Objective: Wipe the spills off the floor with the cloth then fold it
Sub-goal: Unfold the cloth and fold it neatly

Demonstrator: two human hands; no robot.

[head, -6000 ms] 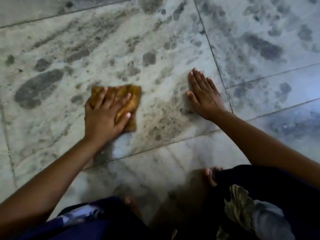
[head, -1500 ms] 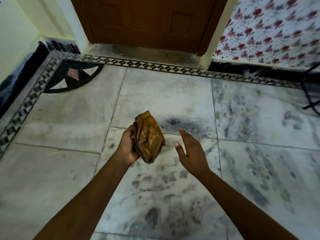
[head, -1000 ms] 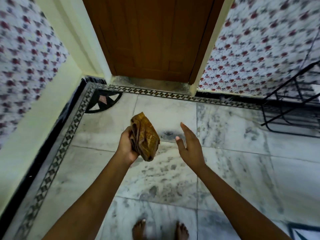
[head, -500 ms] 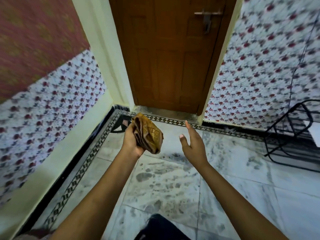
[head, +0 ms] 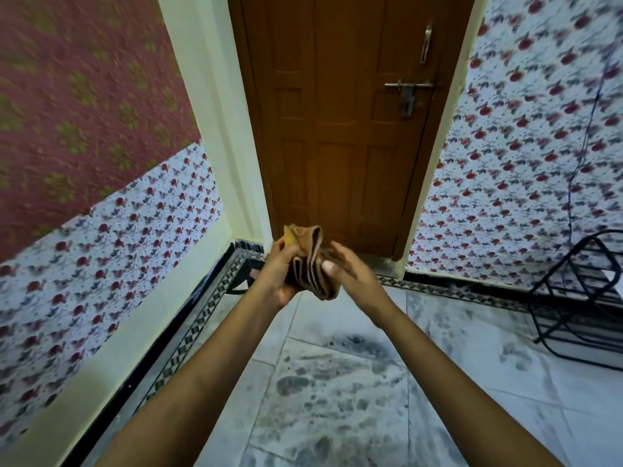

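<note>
A bunched brown-orange cloth (head: 308, 264) is held up in front of me at chest height. My left hand (head: 278, 274) grips its left side, fingers curled round the bundle. My right hand (head: 347, 273) meets the cloth's right side, thumb on the fabric and fingers spread behind it. Below my arms the marble floor (head: 337, 392) carries dark wet smudges and blotches.
A closed brown wooden door (head: 340, 123) with a bolt and handle faces me. Floral-papered walls run along both sides. A black wire rack (head: 580, 298) stands on the floor at the right. A patterned tile border (head: 188, 335) edges the floor at the left.
I rose from wiping on the floor and the view tilted up to the door. The cloth came up with my left hand, and my right hand has closed in onto it.
</note>
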